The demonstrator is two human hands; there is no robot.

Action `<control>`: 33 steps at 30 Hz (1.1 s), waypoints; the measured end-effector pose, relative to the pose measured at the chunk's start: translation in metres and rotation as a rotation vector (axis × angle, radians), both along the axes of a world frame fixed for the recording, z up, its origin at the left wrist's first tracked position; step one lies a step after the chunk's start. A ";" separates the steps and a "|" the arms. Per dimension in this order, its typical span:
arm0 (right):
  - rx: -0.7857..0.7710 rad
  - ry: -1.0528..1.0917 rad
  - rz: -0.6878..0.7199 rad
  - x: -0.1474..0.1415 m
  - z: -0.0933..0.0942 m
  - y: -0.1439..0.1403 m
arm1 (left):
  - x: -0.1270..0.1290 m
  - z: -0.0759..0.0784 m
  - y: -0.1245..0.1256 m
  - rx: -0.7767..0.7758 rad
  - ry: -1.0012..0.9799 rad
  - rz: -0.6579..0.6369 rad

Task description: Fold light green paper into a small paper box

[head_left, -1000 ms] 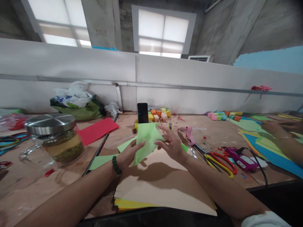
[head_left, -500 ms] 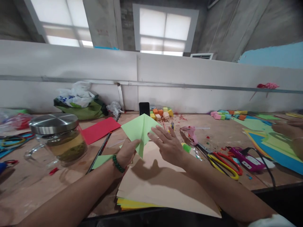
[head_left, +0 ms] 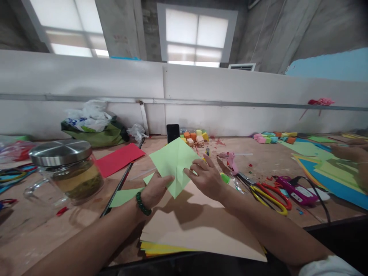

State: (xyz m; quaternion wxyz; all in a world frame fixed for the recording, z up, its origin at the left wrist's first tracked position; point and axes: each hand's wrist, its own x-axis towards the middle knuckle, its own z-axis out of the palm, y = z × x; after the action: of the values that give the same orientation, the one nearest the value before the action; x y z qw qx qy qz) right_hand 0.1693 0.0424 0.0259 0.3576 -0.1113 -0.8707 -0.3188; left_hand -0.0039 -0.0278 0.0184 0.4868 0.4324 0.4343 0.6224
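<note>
A light green paper square [head_left: 174, 163] with a centre crease is held up above a stack of tan and yellow sheets [head_left: 198, 226]. My left hand [head_left: 156, 188], a green bead bracelet on its wrist, pinches the paper's lower left edge. My right hand [head_left: 204, 177] grips its right side with thumb and fingers. Other green paper pieces [head_left: 123, 196] lie on the table under my left wrist.
A glass jar with a steel lid [head_left: 64, 170] stands left, near a red sheet [head_left: 119, 158]. A phone [head_left: 173, 133] and coloured foam cubes [head_left: 195, 137] sit at the back. Scissors [head_left: 266, 195], a pink glue gun [head_left: 231, 161] and a purple tool [head_left: 294, 191] lie right. Another person's hand [head_left: 349, 151] rests on coloured sheets.
The green paper has been opened from a folded shape into a flatter diamond, and my right hand has closed its fingers on the paper's right side.
</note>
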 end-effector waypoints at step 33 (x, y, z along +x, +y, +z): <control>-1.018 -0.397 0.377 -0.009 -0.015 -0.001 | -0.055 -0.002 0.018 -0.319 0.209 -0.309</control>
State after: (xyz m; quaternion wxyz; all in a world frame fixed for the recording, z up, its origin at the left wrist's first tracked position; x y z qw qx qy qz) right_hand 0.1605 0.0410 0.0106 0.1392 -0.0504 -0.9696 0.1947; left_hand -0.0586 -0.0098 0.0160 0.5906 0.4737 0.5038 0.4160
